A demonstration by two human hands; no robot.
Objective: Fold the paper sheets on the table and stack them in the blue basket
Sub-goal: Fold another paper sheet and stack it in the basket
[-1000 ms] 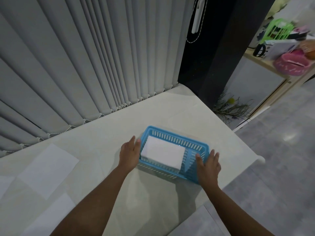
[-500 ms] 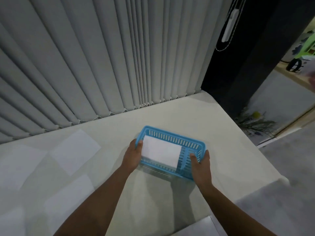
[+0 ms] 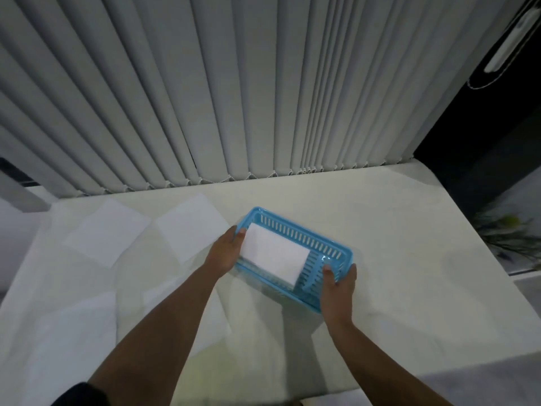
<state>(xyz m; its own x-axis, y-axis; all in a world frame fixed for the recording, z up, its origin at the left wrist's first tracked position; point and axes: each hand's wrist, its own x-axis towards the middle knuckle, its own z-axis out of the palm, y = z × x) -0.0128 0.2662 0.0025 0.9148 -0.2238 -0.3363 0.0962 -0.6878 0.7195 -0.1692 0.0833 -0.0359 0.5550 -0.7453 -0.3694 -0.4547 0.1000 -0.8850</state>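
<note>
- The blue basket (image 3: 295, 253) is gripped at both short ends by the hands.
- The left hand (image 3: 225, 253) is closed over the basket's left end, with the fingers curled over the rim beside the folded paper.
- The right hand (image 3: 339, 285) is closed on the basket's right near corner, with the thumb set inside the rim and the fingers wrapped around the outer wall.
- The basket is positioned on the desk (image 3: 409, 244), slightly right of centre and turned at an angle to the desk's edges.
- A stack of folded paper (image 3: 275, 256) is seen inside the basket, filling its left and middle portion; the right portion of the basket floor is left bare.
- Unfolded paper sheets (image 3: 187, 230) are laid flat on the left half of the desk, apart from the basket.
- Grey vertical blinds (image 3: 205, 98) are hung behind the desk's far edge.
</note>
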